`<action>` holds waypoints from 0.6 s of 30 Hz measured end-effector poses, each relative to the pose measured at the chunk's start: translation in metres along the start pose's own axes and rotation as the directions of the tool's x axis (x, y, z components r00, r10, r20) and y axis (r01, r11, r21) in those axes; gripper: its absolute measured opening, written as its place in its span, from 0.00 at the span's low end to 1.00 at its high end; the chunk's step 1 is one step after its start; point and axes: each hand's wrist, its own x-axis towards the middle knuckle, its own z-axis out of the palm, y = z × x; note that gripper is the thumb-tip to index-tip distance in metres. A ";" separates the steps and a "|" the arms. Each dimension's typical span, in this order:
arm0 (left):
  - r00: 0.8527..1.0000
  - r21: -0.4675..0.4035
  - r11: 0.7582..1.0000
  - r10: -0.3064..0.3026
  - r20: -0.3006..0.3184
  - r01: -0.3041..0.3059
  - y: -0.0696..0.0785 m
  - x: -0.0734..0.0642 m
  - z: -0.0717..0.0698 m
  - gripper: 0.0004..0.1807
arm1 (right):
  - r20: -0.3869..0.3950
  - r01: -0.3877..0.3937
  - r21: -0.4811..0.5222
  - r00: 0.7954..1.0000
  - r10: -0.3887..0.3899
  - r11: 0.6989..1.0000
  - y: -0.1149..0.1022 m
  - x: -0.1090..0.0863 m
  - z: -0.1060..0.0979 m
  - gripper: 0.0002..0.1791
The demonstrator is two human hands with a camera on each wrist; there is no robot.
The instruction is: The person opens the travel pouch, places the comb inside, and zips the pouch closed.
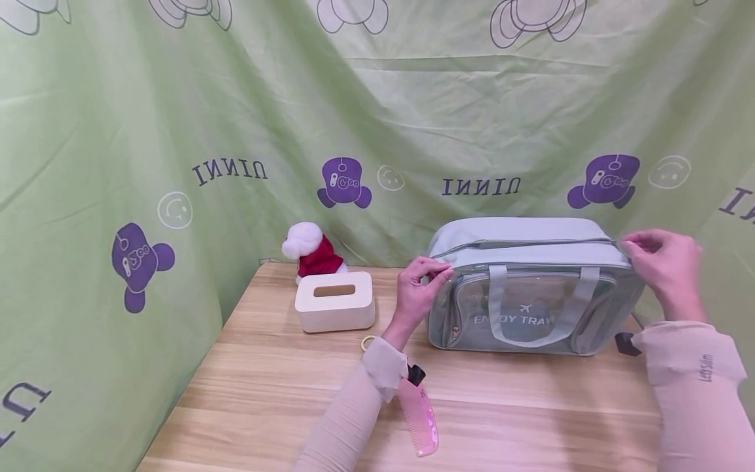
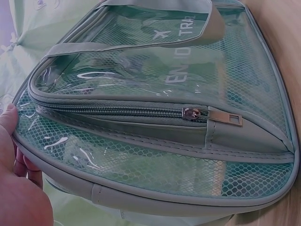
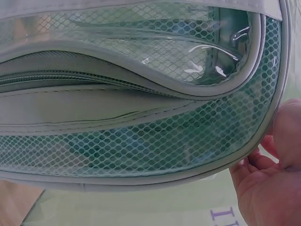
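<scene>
A pale green travel bag [image 1: 531,301] with a clear front pocket, mesh and two straps stands upright at the back right of the table. At its upper left corner my left hand [image 1: 420,288] pinches the piped edge between thumb and fingers. My right hand [image 1: 666,262] pinches the top at the right end, beside the main zipper [image 1: 531,242] line. The left wrist view shows a metal zipper pull [image 2: 225,117] on the front pocket and the thumb on the bag's edge. In the right wrist view, curled fingertips [image 3: 251,165] sit behind the bag's corner, partly hidden.
Left of the bag stands a white tissue box [image 1: 335,311], with a plush toy [image 1: 318,252] in red behind it. A pink comb [image 1: 420,419] and a black object [image 1: 415,375] lie near my left sleeve. Another dark object [image 1: 626,344] lies right of the bag. A green curtain hangs behind.
</scene>
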 end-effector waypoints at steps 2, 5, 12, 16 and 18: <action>1.000 0.001 1.000 0.006 0.001 -0.006 0.009 0.001 0.000 0.09 | 0.002 -0.012 -0.004 1.000 0.012 1.000 0.001 0.000 0.000 0.19; 1.000 0.001 1.000 0.017 0.005 -0.017 0.015 0.002 -0.001 0.09 | 0.007 -0.037 -0.013 0.999 0.037 0.999 0.003 0.000 -0.002 0.18; 1.000 -0.004 1.000 0.025 0.011 -0.025 0.017 0.001 -0.001 0.09 | 0.029 -0.078 -0.012 0.997 0.078 0.997 0.010 -0.001 -0.003 0.20; 0.999 -0.004 1.000 0.031 0.009 -0.031 0.016 0.001 -0.001 0.09 | 0.015 -0.070 -0.011 0.997 0.070 0.998 0.011 -0.002 -0.002 0.11; 0.999 -0.004 1.000 0.031 0.007 -0.031 0.016 0.001 -0.001 0.08 | 0.010 -0.065 -0.004 0.998 0.065 0.998 0.011 -0.002 -0.002 0.04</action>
